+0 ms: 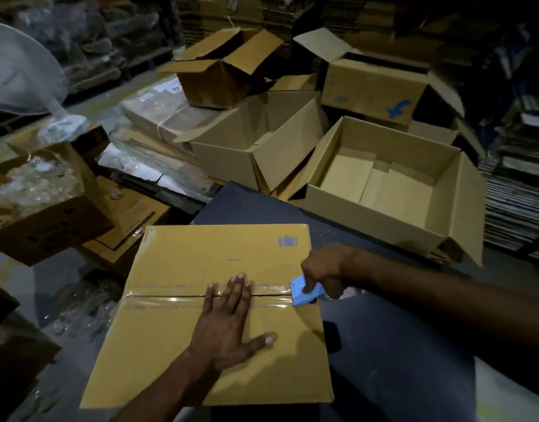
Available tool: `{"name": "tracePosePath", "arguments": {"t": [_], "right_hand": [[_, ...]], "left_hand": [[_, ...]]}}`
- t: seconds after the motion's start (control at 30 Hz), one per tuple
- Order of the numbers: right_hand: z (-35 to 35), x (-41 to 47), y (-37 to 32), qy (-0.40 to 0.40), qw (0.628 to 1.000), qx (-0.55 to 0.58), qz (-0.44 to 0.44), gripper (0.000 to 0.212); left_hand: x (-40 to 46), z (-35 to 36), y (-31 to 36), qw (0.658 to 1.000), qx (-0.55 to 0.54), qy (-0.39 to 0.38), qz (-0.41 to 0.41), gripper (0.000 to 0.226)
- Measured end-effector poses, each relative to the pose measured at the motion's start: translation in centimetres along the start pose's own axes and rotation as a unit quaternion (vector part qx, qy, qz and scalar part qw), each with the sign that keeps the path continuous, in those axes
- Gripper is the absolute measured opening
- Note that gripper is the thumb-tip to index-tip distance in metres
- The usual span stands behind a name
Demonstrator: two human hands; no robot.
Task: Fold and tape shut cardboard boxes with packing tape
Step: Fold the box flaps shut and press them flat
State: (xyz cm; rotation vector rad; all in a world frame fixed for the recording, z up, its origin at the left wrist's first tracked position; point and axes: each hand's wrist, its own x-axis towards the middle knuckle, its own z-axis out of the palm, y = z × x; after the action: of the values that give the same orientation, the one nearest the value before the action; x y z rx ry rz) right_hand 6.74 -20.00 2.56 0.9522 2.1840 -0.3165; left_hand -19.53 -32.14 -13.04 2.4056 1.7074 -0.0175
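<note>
- Finishing the strip well likely means keeping the left hand (231,321) flat, fingers straight, pressing the tape (177,295) down over the seam while the blue tape cutter (303,292) tears it cleanly at the box edge.
- The right hand (323,274) is curled around the cutter, just beyond the left fingertips' right side.
- The cardboard box (207,318) lies under the left palm on the dark tabletop (399,345).
- Its taped seam, the long axis, runs left to right, pointing toward the right hand.

The closed box (207,315) lies on the table (399,345), open boxes (384,184) behind it, tape dispenser (304,292) at its right edge.
</note>
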Motion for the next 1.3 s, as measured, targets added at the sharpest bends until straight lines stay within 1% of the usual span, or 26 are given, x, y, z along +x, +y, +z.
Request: {"name": "tracePosePath", "arguments": {"t": [0.1, 0.17, 0.23, 0.33, 0.47, 0.53, 0.7, 0.9, 1.03, 1.13, 1.23, 1.3], "right_hand": [[0.8, -0.4, 0.3, 0.066, 0.998, -0.003, -0.020, 0.049], [1.6, -1.0, 0.8, 0.079, 0.997, 0.017, -0.011, 0.054], [2.5, -1.6, 1.5, 0.075, 0.996, 0.047, -0.005, 0.059], [3.9, -1.9, 2.5, 0.082, 0.993, 0.085, 0.009, 0.063], [4.8, -2.6, 3.4, 0.077, 0.991, 0.107, 0.008, 0.059], [5.7, -3.7, 4.6, 0.086, 0.990, 0.113, 0.013, 0.058], [9.3, -6.8, 7.6, 0.094, 0.988, 0.117, 0.034, 0.067], [10.5, -6.8, 8.0, 0.091, 0.987, 0.122, 0.056, 0.065], [10.6, -6.6, 8.4, 0.088, 0.987, 0.130, 0.043, 0.062], [10.8, -7.5, 9.6, 0.083, 0.991, 0.085, 0.055, 0.057], [11.5, -7.5, 10.1, 0.129, 0.989, 0.061, 0.035, 0.049], [12.3, -6.1, 9.1, 0.138, 0.988, 0.053, 0.033, 0.043]], "left_hand": [[2.2, -1.0, 7.5, 0.999, -0.037, -0.005, -0.013, 0.135], [3.7, -0.4, 11.9, 0.994, -0.088, -0.011, -0.061, 0.142], [4.7, 0.9, 13.6, 0.989, -0.106, 0.004, -0.099, 0.145], [5.0, 3.1, 13.4, 0.990, -0.081, 0.030, -0.115, 0.135], [5.0, 3.2, 13.6, 0.988, -0.095, 0.048, -0.113, 0.126], [4.9, 3.2, 13.5, 0.989, -0.090, 0.042, -0.109, 0.124], [4.8, 3.3, 13.0, 0.993, -0.063, 0.027, -0.094, 0.118], [4.9, 2.9, 12.9, 0.996, -0.013, 0.001, -0.086, 0.100], [5.0, 2.6, 13.1, 0.996, -0.002, -0.009, -0.083, 0.098], [5.0, 2.4, 13.0, 0.997, 0.000, -0.007, -0.082, 0.098], [4.8, 2.5, 12.9, 0.997, 0.006, -0.007, -0.075, 0.097], [4.7, 2.6, 13.1, 0.998, 0.012, -0.002, -0.067, 0.096]]}}
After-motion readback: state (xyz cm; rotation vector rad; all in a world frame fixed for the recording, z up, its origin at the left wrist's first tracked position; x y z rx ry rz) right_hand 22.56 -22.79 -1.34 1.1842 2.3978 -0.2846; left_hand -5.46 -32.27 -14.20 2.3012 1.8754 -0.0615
